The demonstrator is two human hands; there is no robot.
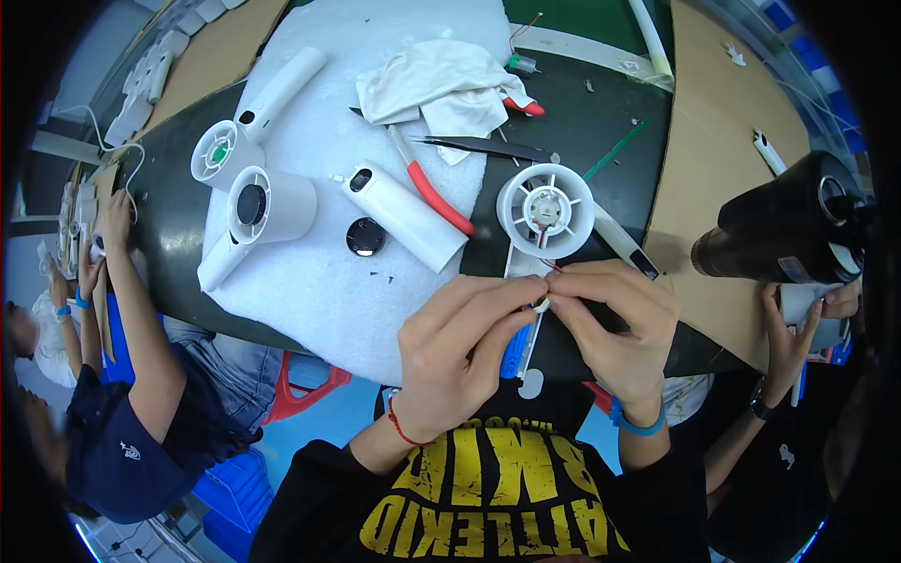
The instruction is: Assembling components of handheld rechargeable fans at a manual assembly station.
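Observation:
My left hand [455, 342] and my right hand [615, 319] meet fingertip to fingertip over an opened white handheld fan. Between them they pinch a small white connector [542, 305], partly covered by the fingers. A thin red wire [552, 266] runs from the fan into my right fingertips. The fan's round head [507, 208] shows a metal motor [546, 208] behind its spokes. Below the fingers, a blue battery [515, 354] lies in the open handle, whose upper part my hands hide.
Left, on white foam [328, 310], lie a white handle shell [408, 218], a black round cap [366, 236] and two fans [282, 206]. Beyond are red-handled pliers [436, 199], black tweezers [488, 146] and a white cloth [436, 84]. A black cylinder [784, 225] stands right; co-workers sit either side.

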